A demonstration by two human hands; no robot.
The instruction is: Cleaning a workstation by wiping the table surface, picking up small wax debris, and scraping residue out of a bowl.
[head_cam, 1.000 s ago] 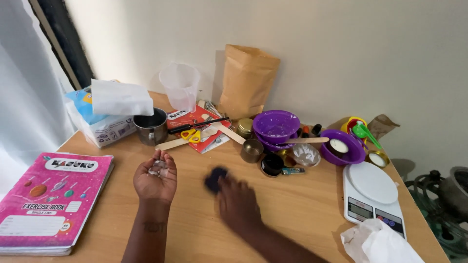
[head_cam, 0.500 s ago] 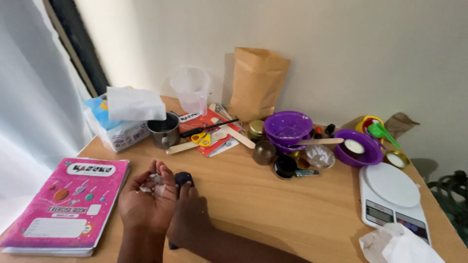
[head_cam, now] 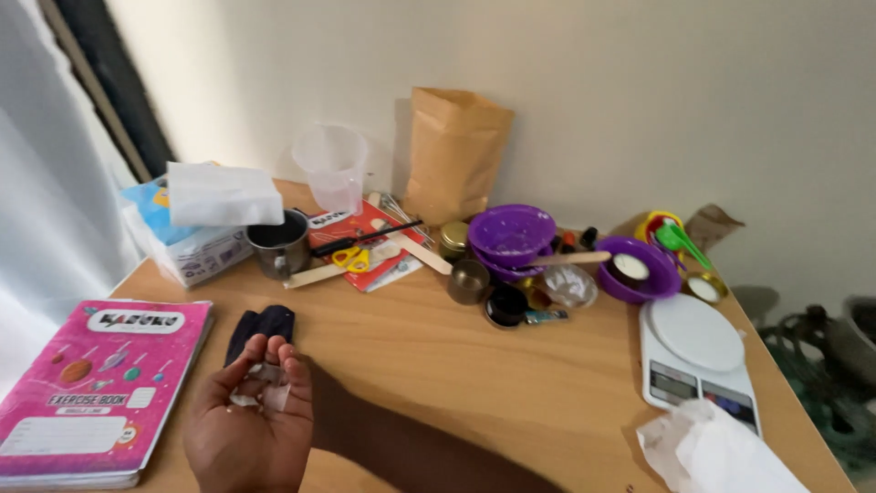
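Head camera looks down at the big wooden table [head_cam: 511, 383]. On the near left lies a pink book [head_cam: 96, 383], and on the right a white scale [head_cam: 693, 342]. Far back stand a brown paper bag [head_cam: 453, 151], purple bowls [head_cam: 511, 236] and a metal cup [head_cam: 280, 243].

My left hand [head_cam: 246, 429] is near me, palm up. Its fingers [head_cam: 265, 351] curl over some little white bits [head_cam: 265, 388] in the palm. A dark blue soft thing [head_cam: 262, 326] sits on the table just past my fingertips. My right arm [head_cam: 411, 447] comes across from the right, but my right hand is hidden behind the left one, so I cannot tell if it is holding anything.

I think the bits are very light and may crumble or spill. A cupped palm suits them best, or a gentle pinch at their edges.
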